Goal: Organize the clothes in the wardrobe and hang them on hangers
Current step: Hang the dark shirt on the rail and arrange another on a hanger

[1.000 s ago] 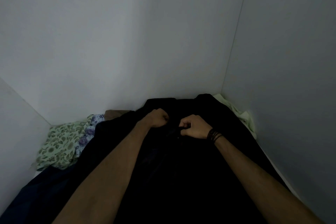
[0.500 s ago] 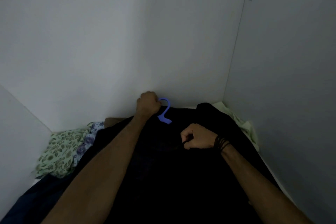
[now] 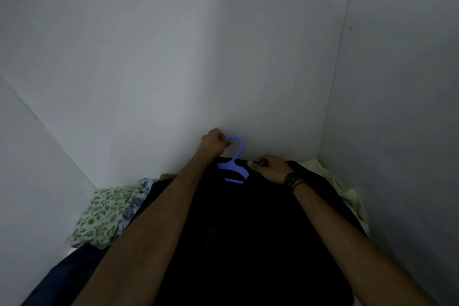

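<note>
The person leans into the wardrobe corner with both arms stretched over a black garment (image 3: pixel 248 231) that lies spread across the wardrobe floor, and the step in hand looks like seating it on a blue hanger (image 3: pixel 233 169). The left hand (image 3: pixel 213 143) is curled closed around the tip of the hanger's hook, up against the back wall (image 3: pixel 149 69); the right hand (image 3: pixel 270 166) is pressed together, pinching the dark cloth at the garment's top edge just beside the hanger's shoulder. The hook and the middle of the hanger show above the fabric, while its arms seem to run under it, though the dim light makes that hard to confirm. Next, I judge, the cloth needs tugging square over both arms, and then the whole thing wants lifting by the hook to a rail, which is not in view. A floral cloth (image 3: pixel 104 211) sits bunched at the left and a pale green cloth (image 3: pixel 347 194) lies along the right wall, both unhung. Compared with half a second ago, more of the hanger is drawn clear of the collar, the left hand sits higher toward the wall, and the right hand has moved up from the garment's middle to its neckline.
</note>
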`<state>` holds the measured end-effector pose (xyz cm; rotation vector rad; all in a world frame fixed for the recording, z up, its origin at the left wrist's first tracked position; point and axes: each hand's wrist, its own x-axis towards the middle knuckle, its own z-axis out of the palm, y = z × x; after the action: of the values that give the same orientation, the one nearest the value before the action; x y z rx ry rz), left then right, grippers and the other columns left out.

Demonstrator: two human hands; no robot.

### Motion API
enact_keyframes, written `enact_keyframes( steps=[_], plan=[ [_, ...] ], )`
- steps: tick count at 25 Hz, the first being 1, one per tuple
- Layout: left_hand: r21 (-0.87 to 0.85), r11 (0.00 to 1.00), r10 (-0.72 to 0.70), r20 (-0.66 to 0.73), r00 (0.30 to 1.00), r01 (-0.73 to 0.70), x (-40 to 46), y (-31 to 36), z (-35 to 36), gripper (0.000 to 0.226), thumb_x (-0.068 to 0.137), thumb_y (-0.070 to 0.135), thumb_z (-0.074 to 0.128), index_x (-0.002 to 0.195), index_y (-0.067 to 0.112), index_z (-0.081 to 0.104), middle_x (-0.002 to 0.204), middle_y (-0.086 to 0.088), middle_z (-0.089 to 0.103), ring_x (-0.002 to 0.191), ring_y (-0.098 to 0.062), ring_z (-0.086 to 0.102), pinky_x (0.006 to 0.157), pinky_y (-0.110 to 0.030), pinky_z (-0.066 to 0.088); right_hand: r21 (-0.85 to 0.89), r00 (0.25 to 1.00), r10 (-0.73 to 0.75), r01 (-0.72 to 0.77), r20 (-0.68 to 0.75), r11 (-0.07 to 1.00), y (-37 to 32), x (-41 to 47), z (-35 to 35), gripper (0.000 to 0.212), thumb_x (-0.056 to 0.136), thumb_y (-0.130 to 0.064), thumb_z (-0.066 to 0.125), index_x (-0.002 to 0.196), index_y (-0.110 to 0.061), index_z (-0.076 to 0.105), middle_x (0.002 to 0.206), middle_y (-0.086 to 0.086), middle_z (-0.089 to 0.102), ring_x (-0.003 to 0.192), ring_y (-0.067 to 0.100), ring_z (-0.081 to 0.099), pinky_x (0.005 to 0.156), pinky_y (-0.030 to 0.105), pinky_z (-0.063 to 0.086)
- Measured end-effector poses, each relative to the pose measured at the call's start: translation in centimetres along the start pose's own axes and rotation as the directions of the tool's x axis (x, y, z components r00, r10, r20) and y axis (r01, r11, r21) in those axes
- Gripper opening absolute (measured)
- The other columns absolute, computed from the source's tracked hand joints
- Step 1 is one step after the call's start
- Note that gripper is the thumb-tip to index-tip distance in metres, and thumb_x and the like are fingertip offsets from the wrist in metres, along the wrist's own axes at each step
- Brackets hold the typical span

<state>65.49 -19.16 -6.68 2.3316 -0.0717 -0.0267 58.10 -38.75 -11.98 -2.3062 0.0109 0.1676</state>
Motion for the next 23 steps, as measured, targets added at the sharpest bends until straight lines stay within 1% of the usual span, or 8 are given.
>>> enact_keyframes(
  steps=[2, 4, 9, 11, 14, 16, 19, 23],
  plan=[
    [-0.075, 0.997, 0.013, -0.034, 0.999, -0.016, -1.1, 1.5, -1.8, 0.025, 0.089, 0.027, 0.071, 0.098, 0.009, 0.058, 0.102, -0.013, 0.067, 0.086, -0.029, 0.072, 0.053, -0.032, 0.059, 0.149, 1.0, -0.008, 0.004, 0.026, 0.989, -1.9, -0.2, -0.3, 0.026, 0.09, -0.043, 0.065, 0.09, -0.017, 0.069, 0.087, -0.001, 0.066, 0.092, 0.023, 0.063, 0.076, 0.029, 0.046],
    [-0.115, 0.992, 0.04, -0.065, 0.997, -0.047, -2.0, 2.8, -3.5, 0.025, 0.088, 0.025, 0.073, 0.097, 0.006, 0.059, 0.096, -0.013, 0.068, 0.082, -0.025, 0.073, 0.057, -0.038, 0.062, 0.302, 0.986, -0.027, 0.077, -0.166, 0.95, -3.4, -0.5, -0.9, 0.013, 0.086, -0.025, 0.074, 0.092, -0.014, 0.075, 0.089, 0.002, 0.073, 0.09, 0.021, 0.066, 0.085, 0.031, 0.053],
    [-0.134, 0.975, 0.151, -0.191, 0.97, -0.179, -4.0, 5.2, -6.8, 0.025, 0.085, 0.023, 0.076, 0.089, 0.009, 0.056, 0.073, -0.006, 0.074, 0.06, -0.018, 0.074, 0.071, -0.043, 0.062, 0.157, 0.795, -0.192, 0.338, -0.575, 0.928, -8.7, -2.7, -4.2, 0.01, 0.087, -0.013, 0.07, 0.096, -0.012, 0.075, 0.095, 0.005, 0.072, 0.077, 0.014, 0.061, 0.083, 0.029, 0.055],
    [-0.161, 0.958, 0.193, -0.245, 0.95, -0.236, -4.8, 6.6, -8.0, 0.025, 0.086, 0.024, 0.075, 0.089, 0.009, 0.056, 0.072, -0.005, 0.074, 0.058, -0.016, 0.073, 0.07, -0.041, 0.061, 0.023, 0.824, -0.239, 0.292, -0.513, 0.956, -9.3, -2.5, -6.4, 0.028, 0.087, -0.027, 0.071, 0.111, -0.014, 0.066, 0.105, 0.003, 0.061, 0.09, 0.015, 0.055, 0.088, 0.032, 0.05],
    [-0.192, 0.934, 0.234, -0.305, 0.923, -0.301, -6.2, 8.5, -10.3, 0.022, 0.088, 0.025, 0.072, 0.087, 0.012, 0.054, 0.072, -0.002, 0.073, 0.06, -0.014, 0.073, 0.069, -0.038, 0.06, -0.168, 0.973, -0.194, 0.172, -0.125, 0.971, -8.5, -2.7, -8.8, 0.046, 0.091, -0.047, 0.061, 0.12, -0.011, 0.062, 0.115, 0.006, 0.063, 0.107, 0.024, 0.059, 0.086, 0.03, 0.044],
    [-0.197, 0.925, 0.247, -0.334, 0.91, -0.324, -7.0, 9.3, -11.8, 0.022, 0.088, 0.025, 0.072, 0.089, 0.012, 0.055, 0.073, -0.002, 0.073, 0.06, -0.014, 0.073, 0.069, -0.037, 0.06, -0.167, 0.933, -0.268, 0.233, -0.239, 0.958, -7.9, -3.3, -8.7, 0.029, 0.096, -0.035, 0.059, 0.103, -0.01, 0.072, 0.102, 0.007, 0.072, 0.098, 0.023, 0.067, 0.073, 0.022, 0.041],
    [-0.249, 0.904, 0.255, -0.338, 0.906, -0.347, -8.4, 10.5, -13.2, 0.02, 0.089, 0.022, 0.072, 0.091, 0.009, 0.056, 0.076, -0.006, 0.073, 0.063, -0.017, 0.074, 0.067, -0.035, 0.059, -0.059, 0.829, -0.287, 0.296, -0.481, 0.953, -9.6, -5.1, -8.4, 0.021, 0.094, -0.025, 0.06, 0.087, -0.014, 0.075, 0.088, 0.004, 0.076, 0.082, 0.015, 0.069, 0.073, 0.015, 0.046],
    [-0.266, 0.873, 0.297, -0.374, 0.879, -0.408, -10.2, 12.6, -14.7, 0.021, 0.09, 0.017, 0.071, 0.095, 0.003, 0.056, 0.08, -0.013, 0.073, 0.063, -0.021, 0.073, 0.063, -0.033, 0.061, -0.011, 0.885, -0.322, 0.338, -0.335, 0.941, -12.8, -6.4, -10.0, 0.027, 0.096, -0.035, 0.057, 0.11, -0.014, 0.065, 0.107, -0.001, 0.065, 0.099, 0.02, 0.063, 0.083, 0.025, 0.044]
  ],
)
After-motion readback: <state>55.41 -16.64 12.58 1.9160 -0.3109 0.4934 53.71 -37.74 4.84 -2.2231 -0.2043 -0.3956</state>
